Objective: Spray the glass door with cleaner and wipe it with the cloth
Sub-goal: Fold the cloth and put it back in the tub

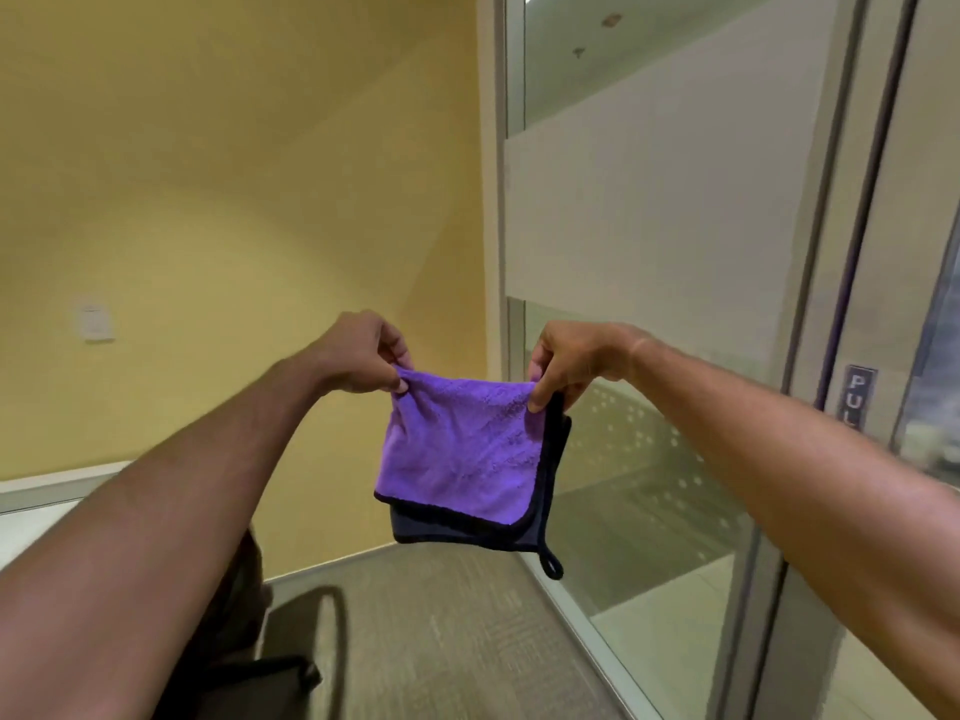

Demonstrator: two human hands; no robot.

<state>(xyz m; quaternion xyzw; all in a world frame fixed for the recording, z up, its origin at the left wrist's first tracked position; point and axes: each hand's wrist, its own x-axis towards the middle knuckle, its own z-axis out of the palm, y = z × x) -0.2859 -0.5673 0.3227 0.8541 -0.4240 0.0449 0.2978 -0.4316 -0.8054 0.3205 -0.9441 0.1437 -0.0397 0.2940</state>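
Now: Cloth Stretched Between Two Hands, Glass Unwiped

Both hands are up in front of the person. The left hand (358, 356) pinches one top corner of the folded purple cloth (462, 459), and the right hand (571, 363) pinches the other, so the cloth hangs below and between them, its loop dangling at the bottom. The glass door (675, 226) stands beyond the right hand. No cleaner bottle shows. Likely risks: a pinch slips and the cloth drops to the floor; or wiping begins dry, smearing the glass instead of cleaning it.
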